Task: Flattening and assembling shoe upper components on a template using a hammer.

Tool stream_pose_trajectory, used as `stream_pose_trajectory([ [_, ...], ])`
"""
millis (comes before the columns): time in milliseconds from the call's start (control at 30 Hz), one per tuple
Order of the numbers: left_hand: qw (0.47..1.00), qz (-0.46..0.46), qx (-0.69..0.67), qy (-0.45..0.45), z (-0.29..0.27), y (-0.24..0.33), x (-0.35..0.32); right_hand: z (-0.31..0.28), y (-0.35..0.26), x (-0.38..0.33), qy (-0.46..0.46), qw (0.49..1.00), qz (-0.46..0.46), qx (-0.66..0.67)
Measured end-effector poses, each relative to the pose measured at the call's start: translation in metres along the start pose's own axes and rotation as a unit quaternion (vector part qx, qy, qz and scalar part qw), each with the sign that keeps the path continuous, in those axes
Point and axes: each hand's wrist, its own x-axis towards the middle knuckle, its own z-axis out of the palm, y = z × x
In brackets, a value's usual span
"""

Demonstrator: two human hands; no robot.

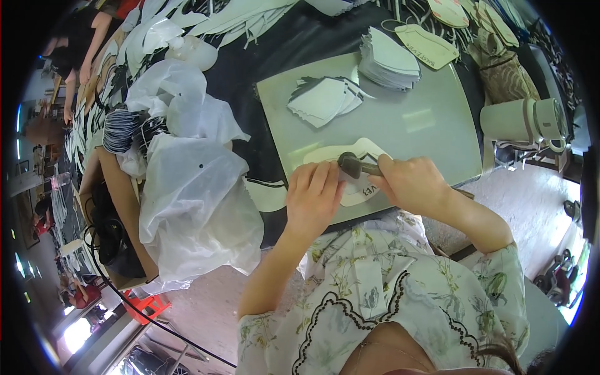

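Observation:
My right hand [415, 187] is closed around the handle of a hammer [351, 165]. The hammer's dark head hangs over a pale, curved template piece [359, 197] with dark lettering. On the left part of that piece lies my left hand [314, 195], fingers close together and stretched over it, thumb a little apart. Its fingertips are beside the hammer head, and what lies under them is hidden. Beneath everything is a smooth greenish-grey board [431, 140]. Farther back on it are a small fanned pile of white cut pieces [325, 100] and a taller stack of white pieces [389, 61].
White plastic bags [190, 194] and a cardboard box [125, 206] crowd the left. A loose white piece with a dark edge [265, 194] sits beside my left hand. At the right stands a pale lidded mug [522, 120]. A yellowish tag-like template [427, 45] lies at the back.

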Motion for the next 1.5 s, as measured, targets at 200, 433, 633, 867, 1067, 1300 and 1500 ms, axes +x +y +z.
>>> stream_pose_trajectory([
  [200, 1.000, -0.017, -0.018, 0.004, -0.001, 0.002, -0.002, 0.002, -0.003, 0.002, 0.000, 1.000, 0.013, -0.011],
  [433, 0.997, 0.028, 0.065, -0.026, -0.005, 0.008, -0.010, -0.006, -0.002, 0.003, 0.003, 1.000, 0.010, -0.009],
  [633, 0.998, 0.032, 0.056, -0.020, -0.007, 0.007, -0.009, -0.008, -0.003, 0.010, -0.032, 0.999, -0.004, -0.003],
  [867, 0.998, -0.020, -0.053, 0.007, -0.009, 0.001, -0.014, -0.017, 0.001, 0.017, -0.021, 0.999, -0.021, -0.014],
  [1067, 0.998, -0.005, -0.052, 0.032, -0.006, -0.002, -0.018, -0.020, 0.002, 0.027, 0.019, 0.996, -0.083, -0.002],
  [1300, 0.997, -0.004, -0.064, 0.034, -0.006, -0.003, -0.018, -0.020, 0.002, 0.034, -0.044, 0.995, -0.094, -0.016],
  [1500, 0.994, -0.009, -0.109, 0.006, -0.006, -0.015, -0.013, -0.027, 0.003, 0.028, 0.022, 0.998, -0.059, 0.029],
])
